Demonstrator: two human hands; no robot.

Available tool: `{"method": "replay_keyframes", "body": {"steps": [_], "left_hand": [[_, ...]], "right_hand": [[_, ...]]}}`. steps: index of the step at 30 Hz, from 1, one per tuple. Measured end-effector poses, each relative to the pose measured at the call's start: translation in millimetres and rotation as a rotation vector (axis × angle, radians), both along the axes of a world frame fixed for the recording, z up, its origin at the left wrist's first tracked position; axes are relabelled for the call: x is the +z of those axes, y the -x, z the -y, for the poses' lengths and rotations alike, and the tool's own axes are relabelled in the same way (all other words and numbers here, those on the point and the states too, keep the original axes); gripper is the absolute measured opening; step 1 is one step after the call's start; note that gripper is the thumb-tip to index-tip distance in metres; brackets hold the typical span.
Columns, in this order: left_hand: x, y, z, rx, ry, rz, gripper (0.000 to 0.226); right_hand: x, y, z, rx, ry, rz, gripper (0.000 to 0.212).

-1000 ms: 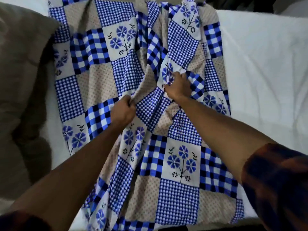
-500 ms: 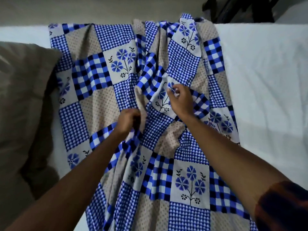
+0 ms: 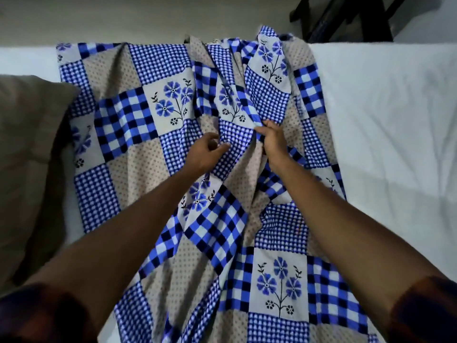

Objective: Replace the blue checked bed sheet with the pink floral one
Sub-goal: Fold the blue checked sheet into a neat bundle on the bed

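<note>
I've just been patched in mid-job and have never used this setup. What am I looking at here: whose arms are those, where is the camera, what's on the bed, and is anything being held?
There is no machine here. These are a person's two bare arms, seen from one wide-angle camera worn on the head, which looks forward and down. The white mattress has the blue checked sheet lying bunched in a strip across it, and a brown pillow sits at the left. The right hand pinches a fold of the sheet. The left hand is against the cloth with its fingers loosely curled, and I cannot tell whether it grips. The pink floral sheet is not in view.
</note>
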State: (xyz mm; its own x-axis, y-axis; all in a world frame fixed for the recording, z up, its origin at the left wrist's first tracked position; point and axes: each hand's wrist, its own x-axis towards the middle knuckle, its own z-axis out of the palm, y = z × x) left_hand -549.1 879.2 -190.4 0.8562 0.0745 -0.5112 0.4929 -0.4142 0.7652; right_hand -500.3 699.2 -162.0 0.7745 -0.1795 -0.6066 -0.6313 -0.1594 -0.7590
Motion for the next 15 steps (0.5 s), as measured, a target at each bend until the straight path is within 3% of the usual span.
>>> {"method": "replay_keyframes", "body": {"steps": [3, 7, 10, 12, 15], "left_hand": [[0, -20, 11, -0.061, -0.054, -0.01, 0.062], [1, -45, 29, -0.114, -0.231, 0.12, 0.032], [13, -56, 21, 0.207, -0.063, 0.191, 0.029], [29, -51, 0, 0.492, 0.054, 0.192, 0.026], [51, -37, -40, 0.616, 0.124, 0.188, 0.027]], "right_hand": [[9, 4, -5, -0.104, -0.174, 0.007, 0.038], [20, -2, -21, -0.015, -0.055, 0.085, 0.037], [27, -12, -32, 0.199, 0.077, 0.116, 0.022], [28, -23, -38, 0.285, 0.12, 0.137, 0.024], [38, -39, -54, 0.279, -0.01, 0.212, 0.01]]}}
